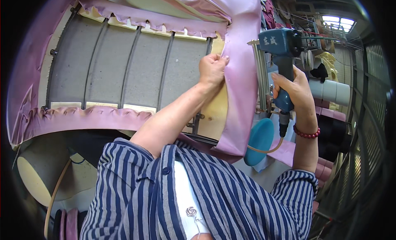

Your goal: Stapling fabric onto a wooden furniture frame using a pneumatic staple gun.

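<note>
A chair or sofa frame fills the left and middle, with dark metal bars across a grey opening and a pale wooden board (212, 122) on its right side. Pink upholstery cover (240, 75) drapes over the frame's edges, gathered in folds at the top and bottom. My left hand (212, 70) is closed on the cover's edge at the wooden board, thumb and fingers pinching it. Beside the cover, on its right, my right hand (297, 85) grips a dark teal pneumatic staple gun (282, 44) by its handle. The gun's nose is apart from the cover.
An air hose (266, 151) runs from the gun's handle, past a round teal cushion (259, 142). Rolls of pale blue (330, 91) and pink material lie to the right. Cylindrical beige foam pieces (35, 174) sit at the lower left. A slatted wall (373, 116) stands far right.
</note>
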Available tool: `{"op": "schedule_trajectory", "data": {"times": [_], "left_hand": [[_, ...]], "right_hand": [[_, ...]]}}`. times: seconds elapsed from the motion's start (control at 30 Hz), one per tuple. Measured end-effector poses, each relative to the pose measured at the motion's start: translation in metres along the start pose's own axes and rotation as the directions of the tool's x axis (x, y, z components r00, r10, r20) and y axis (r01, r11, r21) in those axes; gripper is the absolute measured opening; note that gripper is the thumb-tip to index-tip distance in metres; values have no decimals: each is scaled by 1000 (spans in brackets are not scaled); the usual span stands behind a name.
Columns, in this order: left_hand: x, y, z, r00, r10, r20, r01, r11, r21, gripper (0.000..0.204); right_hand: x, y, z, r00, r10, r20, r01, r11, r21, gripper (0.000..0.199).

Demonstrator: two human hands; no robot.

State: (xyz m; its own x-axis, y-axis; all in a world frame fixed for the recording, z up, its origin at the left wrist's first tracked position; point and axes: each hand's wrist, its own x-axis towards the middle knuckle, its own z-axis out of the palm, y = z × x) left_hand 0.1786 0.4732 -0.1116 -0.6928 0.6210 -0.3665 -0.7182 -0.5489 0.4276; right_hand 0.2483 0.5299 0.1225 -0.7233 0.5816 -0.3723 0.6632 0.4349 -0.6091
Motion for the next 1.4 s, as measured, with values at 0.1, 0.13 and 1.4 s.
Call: {"op": "schedule_trajectory", "data": {"times": [0.1, 0.13, 1.4], "left_hand": [[2, -19, -13, 1000, -15, -11, 16, 996, 83, 15], [1, -20, -15, 999, 6, -32, -3, 992, 123, 14], [31, -15, 27, 915, 293, -277, -56, 773, 632, 17]], "right_hand": [[5, 9, -5, 1000, 25, 9, -24, 996, -88, 32], [6, 11, -3, 999, 24, 22, -22, 996, -91, 32], [82, -8, 14, 961, 112, 251, 1, 912, -410, 20]]}}
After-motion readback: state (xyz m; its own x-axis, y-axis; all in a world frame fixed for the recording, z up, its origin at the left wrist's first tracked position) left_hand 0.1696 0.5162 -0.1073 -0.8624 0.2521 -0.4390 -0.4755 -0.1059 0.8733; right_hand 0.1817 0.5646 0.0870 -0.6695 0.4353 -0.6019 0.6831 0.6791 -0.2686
